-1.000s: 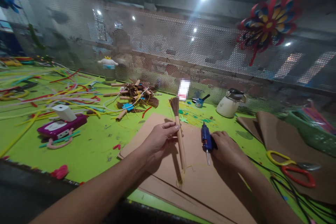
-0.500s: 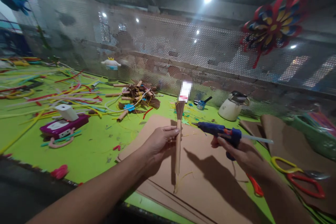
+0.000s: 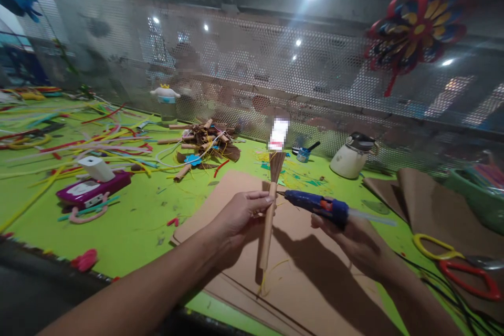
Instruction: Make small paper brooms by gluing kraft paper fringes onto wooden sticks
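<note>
One broom (image 3: 268,226) — aslant, bristles (image 3: 277,165) pointing away

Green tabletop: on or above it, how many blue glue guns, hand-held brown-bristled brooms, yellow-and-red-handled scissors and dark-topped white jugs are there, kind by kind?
Blue glue gun, in the right hand: 1
Brown-bristled broom, in the left hand: 1
Yellow-and-red-handled scissors: 1 pair
Dark-topped white jug: 1
Total: 4
</note>
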Demonstrator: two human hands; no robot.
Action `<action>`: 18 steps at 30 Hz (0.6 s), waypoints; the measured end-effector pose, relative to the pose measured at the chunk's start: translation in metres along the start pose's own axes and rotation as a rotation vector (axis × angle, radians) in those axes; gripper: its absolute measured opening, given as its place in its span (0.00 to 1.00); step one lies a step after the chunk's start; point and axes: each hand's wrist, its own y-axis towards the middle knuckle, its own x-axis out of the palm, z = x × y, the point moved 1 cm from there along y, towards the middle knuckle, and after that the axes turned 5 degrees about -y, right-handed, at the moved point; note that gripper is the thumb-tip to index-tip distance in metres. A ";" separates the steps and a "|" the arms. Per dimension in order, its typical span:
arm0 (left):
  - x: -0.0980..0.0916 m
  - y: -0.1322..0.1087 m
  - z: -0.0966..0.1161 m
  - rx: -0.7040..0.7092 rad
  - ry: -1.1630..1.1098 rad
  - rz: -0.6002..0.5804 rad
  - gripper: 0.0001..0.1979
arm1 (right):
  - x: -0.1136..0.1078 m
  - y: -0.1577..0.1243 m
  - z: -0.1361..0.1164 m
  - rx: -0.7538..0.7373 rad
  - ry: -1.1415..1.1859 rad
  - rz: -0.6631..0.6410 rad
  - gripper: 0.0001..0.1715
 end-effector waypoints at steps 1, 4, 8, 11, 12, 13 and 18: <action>0.000 0.000 0.001 0.003 0.015 0.004 0.11 | 0.000 0.000 -0.001 -0.006 -0.002 -0.002 0.19; 0.000 -0.001 0.002 0.011 0.034 0.015 0.11 | 0.000 0.001 -0.004 -0.028 0.012 -0.007 0.20; 0.001 -0.003 0.003 0.028 0.041 0.047 0.09 | -0.002 0.001 -0.006 -0.014 0.011 0.052 0.22; 0.002 -0.004 0.003 0.030 0.056 0.037 0.09 | -0.002 -0.001 -0.005 -0.016 0.023 0.040 0.23; 0.003 -0.005 0.003 0.031 0.057 0.036 0.09 | -0.001 -0.001 -0.005 -0.016 0.030 0.022 0.22; 0.003 -0.005 0.004 0.033 0.054 0.037 0.09 | -0.001 -0.001 -0.004 -0.015 0.038 0.007 0.22; 0.001 -0.004 0.004 0.032 0.048 0.009 0.09 | -0.001 -0.002 -0.003 -0.033 0.042 0.015 0.20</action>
